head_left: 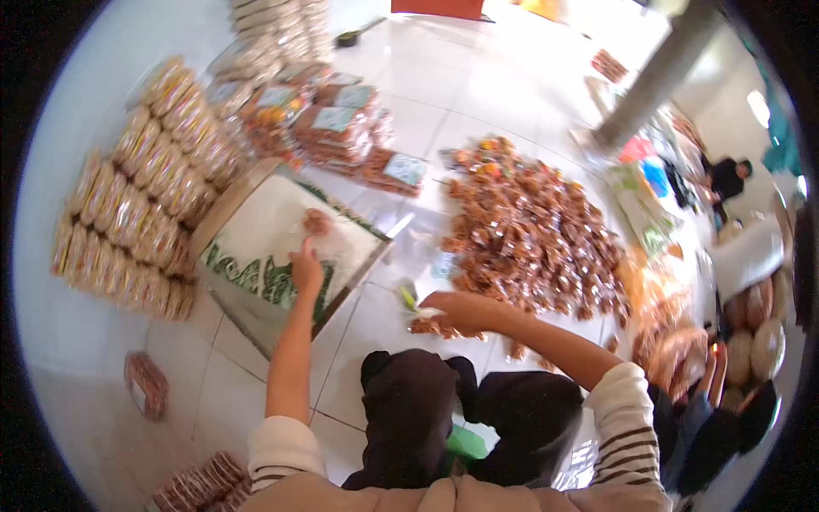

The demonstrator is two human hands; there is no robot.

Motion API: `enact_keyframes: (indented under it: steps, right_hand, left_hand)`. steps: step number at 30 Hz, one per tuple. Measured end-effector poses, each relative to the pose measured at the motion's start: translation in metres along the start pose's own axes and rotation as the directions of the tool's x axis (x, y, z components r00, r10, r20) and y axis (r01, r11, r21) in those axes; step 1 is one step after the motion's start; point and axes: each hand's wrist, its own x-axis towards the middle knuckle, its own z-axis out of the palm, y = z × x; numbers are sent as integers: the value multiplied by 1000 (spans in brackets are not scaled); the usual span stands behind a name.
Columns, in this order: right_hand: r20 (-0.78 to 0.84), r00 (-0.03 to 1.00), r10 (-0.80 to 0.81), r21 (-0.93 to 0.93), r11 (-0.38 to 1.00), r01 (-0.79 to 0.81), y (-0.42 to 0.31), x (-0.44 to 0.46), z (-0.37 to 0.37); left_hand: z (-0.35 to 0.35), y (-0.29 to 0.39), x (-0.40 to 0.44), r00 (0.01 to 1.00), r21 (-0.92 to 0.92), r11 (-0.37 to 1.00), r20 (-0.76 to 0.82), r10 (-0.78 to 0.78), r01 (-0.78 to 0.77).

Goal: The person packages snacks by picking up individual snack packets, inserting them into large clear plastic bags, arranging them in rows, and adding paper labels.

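My left hand (306,263) reaches over a low table (281,205) with a white and green patterned top. Its fingertips are at the near edge of a small brown packet (316,223) lying on that top; whether they grip it I cannot make out. Right of the table, my right hand (445,312) is closed near the near left edge of a large heap of small brown packets (529,230). A small green and yellow item (407,297) and something whitish show at its fingertips, too blurred to name.
Stacked long packs (128,205) line the left wall. Bundled brown packs (341,124) stand beyond the table. A pillar (657,77) rises at the back right. Other people (728,178) sit on the right, one close by near orange plastic bags (661,299).
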Motion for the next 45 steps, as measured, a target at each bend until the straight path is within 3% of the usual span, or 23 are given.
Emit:
enact_keyframes:
  steps: [1,3,5,6,9,12,14,16,17,19,21,23,27,28,32,34,35,37,38,39,41,43,45]
  right_hand:
    - [-11,978,206,70,976,-205,6,-32,-14]
    - [-336,915,222,105,975,-198,24,-106,-32]
    - [-664,643,382,219,921,-322,84,-179,-12]
    - [-743,457,489,373,870,-324,86,-211,-8]
    - [-738,-19,674,649,702,-295,109,-282,32]
    - [-601,-131,789,795,572,-201,131,-307,75]
    - [-536,-93,839,838,515,-179,149,-303,103]
    - [-488,-46,872,866,476,-154,178,-290,132]
    - [-453,-18,891,883,446,-145,188,-277,144]
    - [-388,32,921,917,390,-81,214,-252,169]
    - [-399,1,917,894,390,-222,229,-226,184]
    - [-429,-119,896,873,377,-308,250,-200,203]
    - [-287,-146,947,953,268,-141,258,-174,192]
    - [-369,-199,908,904,300,-305,261,-168,196]
    - [-247,-157,956,950,208,-232,259,-169,190]
    - [-338,-31,941,935,339,102,236,-176,166]
    - [-347,-27,937,932,348,104,229,-177,156]
    - [-405,111,907,909,387,158,220,-182,136]
    - [-474,170,864,879,475,37,214,-189,127]
    - [-489,172,855,871,489,41,205,-193,114]
    - [-756,188,627,627,776,-65,188,-199,84]
    - [-759,197,621,629,777,-24,166,-205,51]
    - [-675,258,691,728,680,82,143,-210,24]
  left_hand:
    - [-3,0,6,996,24,995,-7,-92,92]
    - [-3,31,0,988,63,986,3,-155,155]
    - [-19,80,-17,857,369,906,-515,14,207]
    - [-21,100,-21,867,396,901,-497,50,175]
    - [-15,170,-27,812,292,844,-260,522,-449]
    - [30,242,-50,645,62,645,-19,764,-762]
    - [73,279,-76,481,-11,493,202,853,-870]
    - [109,303,-106,283,-62,356,485,827,-933]
    - [139,305,-119,256,-80,360,563,786,-930]
    - [182,311,-148,345,-142,533,618,706,-834]
    - [236,302,-170,514,-145,703,582,630,-696]
    - [268,298,-189,625,29,762,593,508,-647]
    - [284,296,-217,737,126,786,462,494,-606]
    - [286,295,-220,745,53,812,436,505,-582]
    - [293,292,-216,747,-18,836,438,500,-549]
    - [287,293,-207,691,-372,769,346,634,-520]
    - [283,296,-203,695,-371,767,336,636,-523]
    - [278,308,-193,674,-638,578,124,729,-509]
    - [280,313,-189,706,-816,504,180,685,-282]
    - [267,319,-186,707,-818,495,162,689,-294]
    - [232,336,-178,691,-824,566,409,596,0]
    - [210,350,-175,711,-842,517,271,649,-151]
    - [182,366,-175,712,-890,439,386,587,121]
